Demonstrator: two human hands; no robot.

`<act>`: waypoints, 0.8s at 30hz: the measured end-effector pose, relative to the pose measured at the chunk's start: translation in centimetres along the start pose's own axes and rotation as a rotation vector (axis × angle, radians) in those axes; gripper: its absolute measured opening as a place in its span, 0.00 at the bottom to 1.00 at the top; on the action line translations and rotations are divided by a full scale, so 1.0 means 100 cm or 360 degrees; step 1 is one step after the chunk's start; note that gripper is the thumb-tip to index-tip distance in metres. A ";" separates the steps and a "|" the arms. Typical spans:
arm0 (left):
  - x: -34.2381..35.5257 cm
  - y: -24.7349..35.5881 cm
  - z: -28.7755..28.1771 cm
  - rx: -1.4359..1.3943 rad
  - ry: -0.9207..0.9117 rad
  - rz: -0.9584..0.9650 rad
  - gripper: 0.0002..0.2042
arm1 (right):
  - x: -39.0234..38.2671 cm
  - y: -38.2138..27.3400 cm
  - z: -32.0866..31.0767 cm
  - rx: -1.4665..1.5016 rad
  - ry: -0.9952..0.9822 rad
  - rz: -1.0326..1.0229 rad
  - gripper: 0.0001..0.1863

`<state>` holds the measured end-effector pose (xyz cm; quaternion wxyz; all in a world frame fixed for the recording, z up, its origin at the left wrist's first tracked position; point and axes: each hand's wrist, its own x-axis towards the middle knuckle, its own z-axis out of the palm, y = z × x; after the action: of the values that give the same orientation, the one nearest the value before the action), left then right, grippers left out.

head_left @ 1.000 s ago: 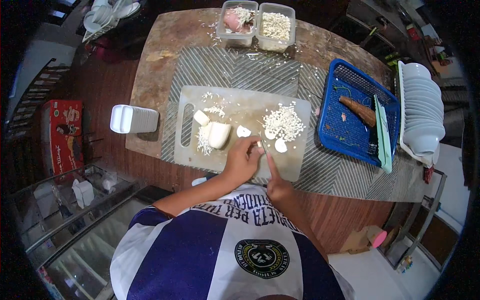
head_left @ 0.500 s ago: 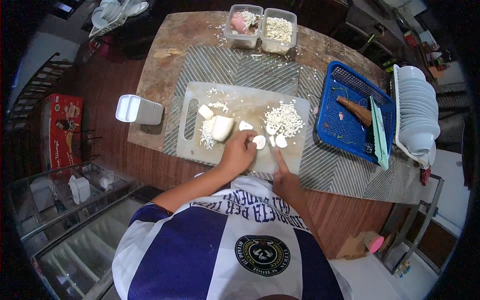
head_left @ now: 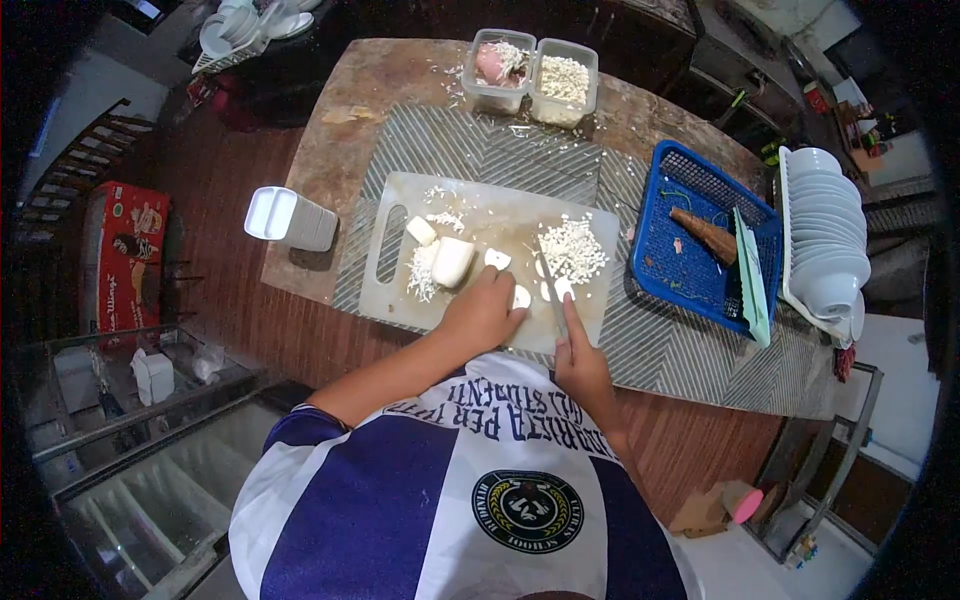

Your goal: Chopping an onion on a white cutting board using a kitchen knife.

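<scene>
On the white cutting board (head_left: 400,300), my left hand (head_left: 487,308) is closed, thumb and fingers around the edge of a round white vegetable slice (head_left: 521,297). My right hand (head_left: 583,368) grips a knife (head_left: 556,297), its blade pointing away from me. The blade lies beside more white slices (head_left: 564,287) and below a pile of small white dice (head_left: 573,250). Just beyond my left fingertips is another cut white piece (head_left: 497,259). Left of that hand lies a thick, peeled white vegetable chunk (head_left: 453,262), with a smaller chunk (head_left: 421,231) and fine shreds around it.
Two clear containers, one with pink and white food (head_left: 497,72) and one with white dice (head_left: 562,85), stand at the far edge. A blue basket (head_left: 650,225) holds a brown tapered root (head_left: 703,235). White bowls (head_left: 825,230) fill a right-hand rack; stacked white trays (head_left: 290,220) stand left.
The knife has moved right, away from the slice at my left hand and toward the cut pieces. My left fingers have shifted over beside that slice. The whole view has shifted slightly.
</scene>
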<state>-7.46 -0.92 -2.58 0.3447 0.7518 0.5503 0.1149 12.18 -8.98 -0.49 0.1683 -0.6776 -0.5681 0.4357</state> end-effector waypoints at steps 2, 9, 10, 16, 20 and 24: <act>-0.002 0.005 -0.003 0.0046 -0.0041 -0.0090 0.16 | -0.002 0.001 0.000 0.0061 0.0041 0.0037 0.36; 0.007 0.003 0.008 0.0020 0.0248 0.0536 0.16 | 0.002 0.012 0.001 0.0047 0.0289 0.0081 0.26; 0.010 0.006 0.010 0.0012 0.0266 0.0568 0.15 | 0.002 0.010 -0.001 0.0043 0.0318 0.0115 0.23; 0.020 0.004 0.029 0.0101 0.0246 0.0626 0.14 | 0.000 0.010 0.000 0.0042 0.0253 0.0219 0.22; 0.023 0.008 0.032 0.0202 0.0236 0.0563 0.11 | -0.002 0.016 0.000 0.0034 0.0215 0.0243 0.22; 0.028 0.003 0.038 0.0252 0.0275 0.0700 0.10 | -0.005 0.028 0.005 0.0072 0.0345 0.0108 0.21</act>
<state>-4.07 0.04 -5.77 0.2033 0.8655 0.4082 0.2075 13.55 -10.41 -2.58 0.2293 -0.7356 -0.5133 0.3779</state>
